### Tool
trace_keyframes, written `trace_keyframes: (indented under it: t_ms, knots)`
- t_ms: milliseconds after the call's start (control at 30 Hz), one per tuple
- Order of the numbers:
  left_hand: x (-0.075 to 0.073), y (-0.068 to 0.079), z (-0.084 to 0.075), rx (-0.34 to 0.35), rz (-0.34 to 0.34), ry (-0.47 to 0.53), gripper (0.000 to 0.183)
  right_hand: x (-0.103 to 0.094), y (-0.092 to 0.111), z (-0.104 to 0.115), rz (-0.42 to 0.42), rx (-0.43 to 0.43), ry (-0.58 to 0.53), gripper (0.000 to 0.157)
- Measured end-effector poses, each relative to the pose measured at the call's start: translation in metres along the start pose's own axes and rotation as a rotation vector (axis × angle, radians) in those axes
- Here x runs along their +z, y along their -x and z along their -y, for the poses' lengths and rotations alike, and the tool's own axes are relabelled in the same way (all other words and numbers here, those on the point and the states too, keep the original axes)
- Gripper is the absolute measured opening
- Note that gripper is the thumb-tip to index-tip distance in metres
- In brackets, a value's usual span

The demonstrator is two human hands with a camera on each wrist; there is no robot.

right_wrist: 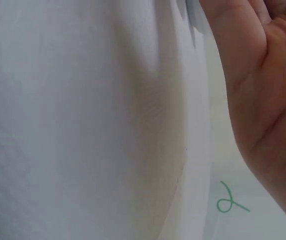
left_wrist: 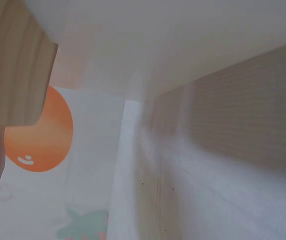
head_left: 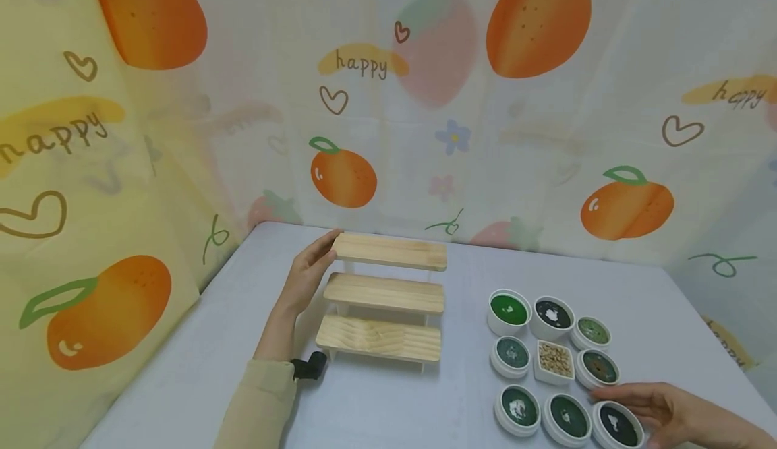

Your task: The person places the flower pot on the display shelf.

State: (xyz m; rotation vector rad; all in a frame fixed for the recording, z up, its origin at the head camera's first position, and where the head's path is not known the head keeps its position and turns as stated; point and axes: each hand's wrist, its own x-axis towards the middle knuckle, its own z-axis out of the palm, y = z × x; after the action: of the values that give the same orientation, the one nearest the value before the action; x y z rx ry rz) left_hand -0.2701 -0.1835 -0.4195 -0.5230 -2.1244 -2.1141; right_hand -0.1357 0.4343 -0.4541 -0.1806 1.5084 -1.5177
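A three-tier wooden display stand [head_left: 380, 338] with clear supports rises left of centre on the table. At the left end of its top shelf [head_left: 391, 251], my left hand [head_left: 303, 277] holds the board, thumb in front and fingers at the back corner. The left wrist view shows a wooden board end [left_wrist: 15, 65] close up, with part of a finger below. My right hand [head_left: 674, 408] curves its fingers round the back of a white round tub [head_left: 618, 426] with dark green, glossy contents, its thumb at the near right side. In the right wrist view only the palm [right_wrist: 267, 90] shows.
Several white round tubs with green or dark contents, such as a bright green one [head_left: 508, 309], stand grouped in rows at right. Among them is a square dish [head_left: 554, 362] of beige bits. A fruit-printed cloth [head_left: 425, 132] hangs behind the white table [head_left: 376, 408].
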Motion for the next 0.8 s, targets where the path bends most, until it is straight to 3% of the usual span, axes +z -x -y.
trace_keyframes:
  t_ms: [200, 500, 800]
  knots:
    - [0.0006, -0.0011, 0.0005, 0.009, 0.013, 0.017, 0.052, -0.0031, -0.0033, -0.005, -0.021, 0.019, 0.053, 0.052]
    - [-0.0009, 0.0003, -0.0011, -0.025, 0.021, 0.027, 0.054, 0.0004, -0.0084, -0.0033, -0.042, 0.026, 0.217, 0.057]
    - [-0.0008, 0.0013, -0.0019, -0.014, 0.023, 0.046, 0.055, 0.0013, -0.0074, -0.0033, 0.01, -0.021, 0.124, 0.053]
